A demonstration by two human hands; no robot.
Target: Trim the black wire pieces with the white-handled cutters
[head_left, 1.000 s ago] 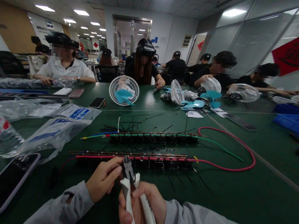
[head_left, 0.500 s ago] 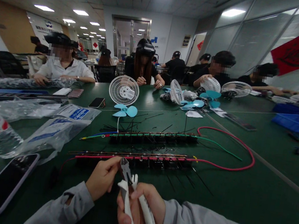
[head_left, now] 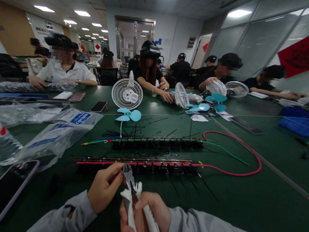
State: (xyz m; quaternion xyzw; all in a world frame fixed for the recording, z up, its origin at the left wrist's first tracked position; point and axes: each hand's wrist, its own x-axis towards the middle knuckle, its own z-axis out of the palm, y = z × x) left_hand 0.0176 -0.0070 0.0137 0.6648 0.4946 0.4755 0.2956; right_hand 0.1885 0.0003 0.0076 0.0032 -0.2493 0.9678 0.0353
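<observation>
At bottom centre, the right hand [head_left: 143,219] is squeezing white-handled side cutters [head_left: 135,206], steadying them while the left hand [head_left: 104,188] is pinching beside their blades, near the red-wired strip [head_left: 147,164].

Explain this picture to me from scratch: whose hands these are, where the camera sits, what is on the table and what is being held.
There is no machine here. The camera sits on a person's head, looking forward and down, so the two hands at the bottom are that person's own. The right hand grips white-handled cutters; the left hand pinches at their tip. On the green table lie two long strips with red and green wires, plastic bags, a phone and a small white fan. Other people work across the table.
</observation>
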